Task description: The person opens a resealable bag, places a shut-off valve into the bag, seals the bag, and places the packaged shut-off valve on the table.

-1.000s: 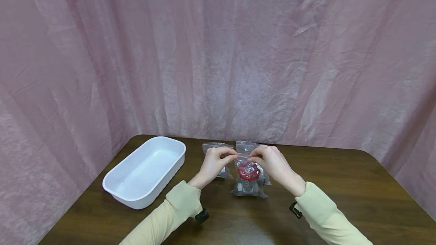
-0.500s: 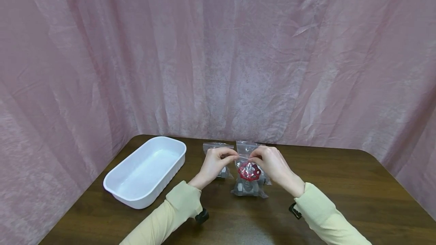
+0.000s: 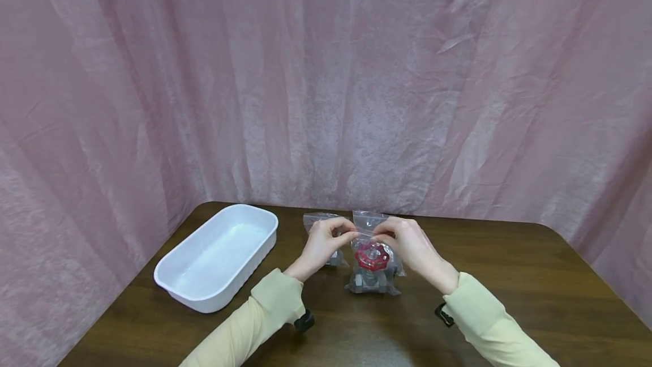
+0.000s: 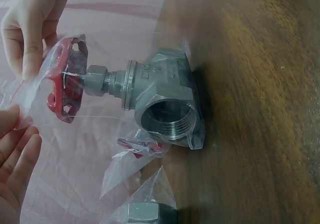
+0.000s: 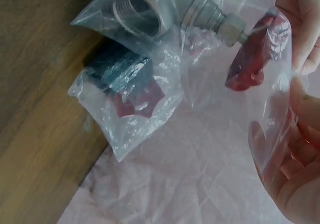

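Note:
A gate valve [image 4: 157, 86] with a red handwheel [image 3: 372, 257] stands upright inside a clear zip bag [image 3: 394, 290] on the table. My left hand [image 3: 322, 245] pinches the bag's top edge on the left, thumb against fingers. On the right, my right hand [image 3: 410, 242] pinches the same edge close by. The left wrist view shows the valve's threaded port through the film. Behind stand two more bagged items: one bag [image 3: 368, 218] holds a dark valve body [image 5: 122, 68] with a red wheel, and another bag [image 3: 313, 218] is partly hidden by my left hand.
A white rectangular tub [image 3: 216, 254] stands on the left of the brown wooden table [image 3: 509, 276]. A pink curtain [image 3: 326, 84] hangs behind the table's far edge.
My left fingertips have shifted very slightly right along the bag's top edge, toward my right hand. The valve and the other bags stay in place.

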The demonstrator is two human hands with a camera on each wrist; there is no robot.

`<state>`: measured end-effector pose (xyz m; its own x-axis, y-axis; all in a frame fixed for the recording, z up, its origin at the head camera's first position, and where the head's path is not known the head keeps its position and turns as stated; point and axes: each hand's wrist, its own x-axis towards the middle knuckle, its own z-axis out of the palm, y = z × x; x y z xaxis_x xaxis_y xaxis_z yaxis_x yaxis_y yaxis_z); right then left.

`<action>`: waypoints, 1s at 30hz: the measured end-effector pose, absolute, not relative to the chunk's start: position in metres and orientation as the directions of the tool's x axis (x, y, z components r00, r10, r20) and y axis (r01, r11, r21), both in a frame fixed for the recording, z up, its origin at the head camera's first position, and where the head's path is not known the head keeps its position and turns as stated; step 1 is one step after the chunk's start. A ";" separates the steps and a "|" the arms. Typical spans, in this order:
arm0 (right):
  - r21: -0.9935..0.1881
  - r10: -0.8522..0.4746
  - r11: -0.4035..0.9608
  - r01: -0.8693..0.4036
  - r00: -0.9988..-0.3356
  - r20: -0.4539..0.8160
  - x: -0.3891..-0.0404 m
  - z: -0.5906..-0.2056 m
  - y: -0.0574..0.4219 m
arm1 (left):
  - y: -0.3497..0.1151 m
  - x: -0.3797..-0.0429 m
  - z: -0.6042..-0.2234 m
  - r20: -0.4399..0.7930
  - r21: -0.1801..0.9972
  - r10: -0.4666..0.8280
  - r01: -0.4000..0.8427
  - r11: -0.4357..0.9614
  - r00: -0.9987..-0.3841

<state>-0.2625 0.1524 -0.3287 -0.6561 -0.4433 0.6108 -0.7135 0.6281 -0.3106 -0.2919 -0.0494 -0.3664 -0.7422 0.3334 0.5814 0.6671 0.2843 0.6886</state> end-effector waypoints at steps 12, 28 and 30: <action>-0.353 -0.436 0.619 -0.702 -0.680 0.589 -0.266 -0.332 0.166 | -0.048 -0.290 -0.366 0.582 0.705 0.306 0.655 0.272 -0.753; -0.277 -0.439 0.656 -0.702 -0.653 0.617 -0.263 -0.335 0.160 | -0.046 -0.257 -0.335 0.547 0.748 0.310 0.620 0.237 -0.778; -0.248 -0.439 0.665 -0.704 -0.638 0.633 -0.263 -0.336 0.158 | -0.046 -0.258 -0.335 0.556 0.742 0.310 0.628 0.232 -0.771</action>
<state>-0.2629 0.1582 -0.3355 -0.6377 -0.4388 0.6331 -0.7041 0.6653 -0.2481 -0.2576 -0.0457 -0.3349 -0.7714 0.3099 0.5558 0.6283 0.2322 0.7425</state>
